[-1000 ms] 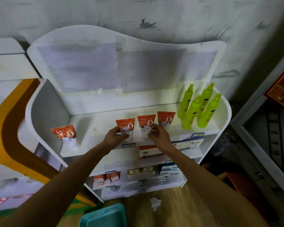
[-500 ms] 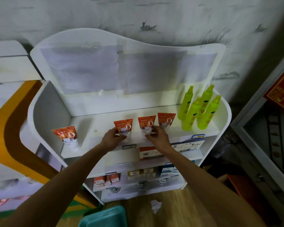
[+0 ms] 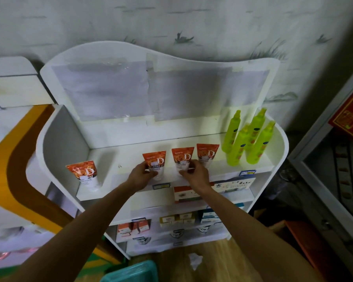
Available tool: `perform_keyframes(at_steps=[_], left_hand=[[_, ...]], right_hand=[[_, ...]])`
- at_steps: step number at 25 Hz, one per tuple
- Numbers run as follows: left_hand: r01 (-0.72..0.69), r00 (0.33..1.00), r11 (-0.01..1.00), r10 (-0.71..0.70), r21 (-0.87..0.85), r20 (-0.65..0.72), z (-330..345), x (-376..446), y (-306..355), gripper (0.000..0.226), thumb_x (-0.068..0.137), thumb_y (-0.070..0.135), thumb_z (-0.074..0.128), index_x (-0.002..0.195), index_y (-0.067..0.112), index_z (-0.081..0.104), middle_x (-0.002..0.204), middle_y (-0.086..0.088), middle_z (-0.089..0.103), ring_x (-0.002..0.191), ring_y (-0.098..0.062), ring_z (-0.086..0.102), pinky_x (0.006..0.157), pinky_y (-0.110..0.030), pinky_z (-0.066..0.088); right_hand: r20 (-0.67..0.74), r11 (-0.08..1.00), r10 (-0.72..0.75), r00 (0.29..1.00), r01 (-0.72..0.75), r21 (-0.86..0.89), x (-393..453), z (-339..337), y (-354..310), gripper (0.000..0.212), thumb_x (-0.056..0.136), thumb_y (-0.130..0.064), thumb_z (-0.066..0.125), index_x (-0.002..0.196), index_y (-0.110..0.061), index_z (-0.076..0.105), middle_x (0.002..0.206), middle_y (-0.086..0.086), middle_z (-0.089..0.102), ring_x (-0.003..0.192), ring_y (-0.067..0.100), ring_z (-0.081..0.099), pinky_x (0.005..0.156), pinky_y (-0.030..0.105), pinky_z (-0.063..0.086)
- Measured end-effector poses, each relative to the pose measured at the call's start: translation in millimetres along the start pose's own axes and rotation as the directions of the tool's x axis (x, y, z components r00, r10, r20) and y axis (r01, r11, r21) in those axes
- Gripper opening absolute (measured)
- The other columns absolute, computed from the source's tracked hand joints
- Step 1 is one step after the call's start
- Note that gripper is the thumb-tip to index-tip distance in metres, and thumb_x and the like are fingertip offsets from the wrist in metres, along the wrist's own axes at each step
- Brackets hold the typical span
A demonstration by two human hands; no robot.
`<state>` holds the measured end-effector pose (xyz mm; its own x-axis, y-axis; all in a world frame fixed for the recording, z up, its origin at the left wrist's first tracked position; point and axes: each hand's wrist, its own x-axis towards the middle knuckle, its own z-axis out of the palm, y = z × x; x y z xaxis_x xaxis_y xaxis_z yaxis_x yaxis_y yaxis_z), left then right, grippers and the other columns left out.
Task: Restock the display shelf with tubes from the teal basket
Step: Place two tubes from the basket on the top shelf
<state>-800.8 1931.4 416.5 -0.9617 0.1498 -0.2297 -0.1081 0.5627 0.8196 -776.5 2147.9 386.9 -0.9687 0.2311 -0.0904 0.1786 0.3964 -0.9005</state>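
- Four orange tubes, caps down, on the top level of the white display shelf (image 3: 118,157): one far left (image 3: 84,171), three grouped at centre.
- Left hand (image 3: 142,174): grip pinching the left centre tube (image 3: 155,162).
- Right hand (image 3: 194,174): grip pinching the middle tube (image 3: 181,158); third tube (image 3: 207,152) just beside.
- Green bottles (image 3: 247,139), right end.
- Teal basket (image 3: 135,271), floor below.

Four orange tubes are stood cap-down on the top tier (image 3: 130,153) of the white display shelf: one (image 3: 84,174) apart at the left, three (image 3: 154,162) (image 3: 181,159) (image 3: 207,154) side by side mid-shelf. Four green spray bottles (image 3: 247,143) are grouped at the right end.
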Motion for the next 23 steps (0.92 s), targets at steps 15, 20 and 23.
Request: perform_keyframes(at_steps=[15, 20, 23], left_hand=[[0.040, 0.998, 0.999, -0.041, -0.016, -0.037, 6, -3, -4, 0.050, 0.094, 0.031, 0.061, 0.140, 0.014, 0.048, 0.139, -0.009, 0.058, 0.120, -0.031, 0.058, 0.103, -0.048, 0.050], [0.052, 0.996, 0.998, -0.055, -0.044, -0.068, 5, -8, -5, 0.059, 0.089, 0.039, 0.067, 0.138, 0.015, 0.046, 0.137, -0.006, 0.057, 0.116, -0.029, 0.060, 0.098, -0.047, 0.053], [0.030, 0.993, 0.998, -0.036, -0.055, -0.109, -5, -21, -7, 0.058, 0.090, 0.039, 0.065, 0.138, 0.013, 0.046, 0.129, -0.002, 0.058, 0.109, -0.028, 0.064, 0.093, -0.049, 0.056]], right_hand=[[0.056, 0.999, -0.034, 0.998, 0.035, -0.031, -4, -3, 2, 0.042, 0.085, -0.020, 0.075, 0.122, -0.015, 0.056, 0.122, 0.006, 0.067, 0.110, 0.022, 0.065, 0.092, 0.032, 0.053], [0.071, 1.000, 0.007, 0.997, -0.006, -0.002, -4, -4, 1, 0.050, 0.083, -0.026, 0.076, 0.128, -0.015, 0.055, 0.124, 0.004, 0.066, 0.114, 0.023, 0.063, 0.094, 0.034, 0.053], [-0.020, 0.999, 0.024, 1.000, -0.023, 0.040, -21, -2, 1, 0.053, 0.088, -0.028, 0.071, 0.134, -0.018, 0.047, 0.119, 0.001, 0.063, 0.105, 0.020, 0.065, 0.083, 0.028, 0.054]])
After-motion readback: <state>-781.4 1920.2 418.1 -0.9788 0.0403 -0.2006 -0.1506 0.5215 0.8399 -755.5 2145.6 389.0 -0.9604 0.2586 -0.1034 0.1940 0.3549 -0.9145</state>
